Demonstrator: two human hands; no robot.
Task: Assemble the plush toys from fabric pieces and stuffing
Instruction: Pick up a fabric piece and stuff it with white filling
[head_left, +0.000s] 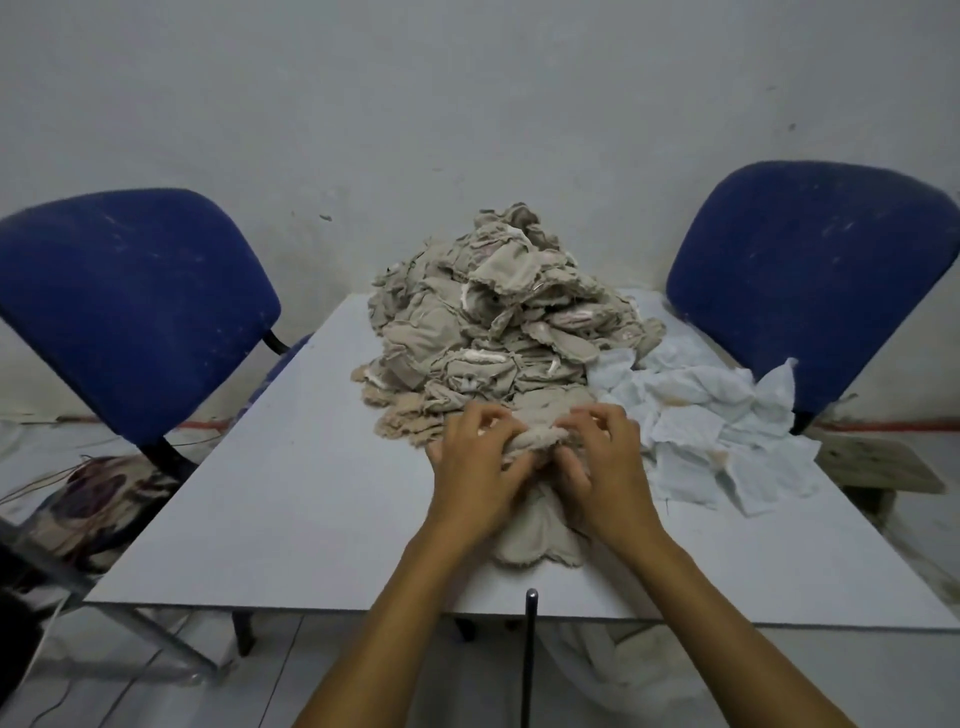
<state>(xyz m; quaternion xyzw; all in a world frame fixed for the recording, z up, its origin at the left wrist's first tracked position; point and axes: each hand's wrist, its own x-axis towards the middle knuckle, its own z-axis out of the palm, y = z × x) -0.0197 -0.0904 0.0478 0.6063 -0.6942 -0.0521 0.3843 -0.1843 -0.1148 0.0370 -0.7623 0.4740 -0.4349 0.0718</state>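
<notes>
On the pale counter (291, 519), close to its near edge and at the middle, lies a beige fabric piece (535, 535), and both hands are on its far end. Its near end, with rounded lobes and frayed edges, lies flat on the counter between the two wrists, while the far end is bunched up into a roll between the hands. Left hand (475, 470) grips that bunched roll from the left, its fingers (480, 418) curled over the top and the thumb tucked against the cloth. Right hand (602, 473) grips it from the right in the same way, fingers (597, 415) curled over the top edge and clamped on the fabric, so the two hands almost touch across the roll. Just beyond the fingertips rises a big heap of beige fabric pieces (493, 322), touching or nearly touching the held piece, piled toward the far edge against the wall. Beside the heap on the right, white cloth squares (701, 421) lie scattered, just beside the right hand. Two blue chairs stand at the far corners, one on the left (130, 306) and one on the right (810, 270). A thin dark rod (530, 654) stands upright at the near edge of the counter
</notes>
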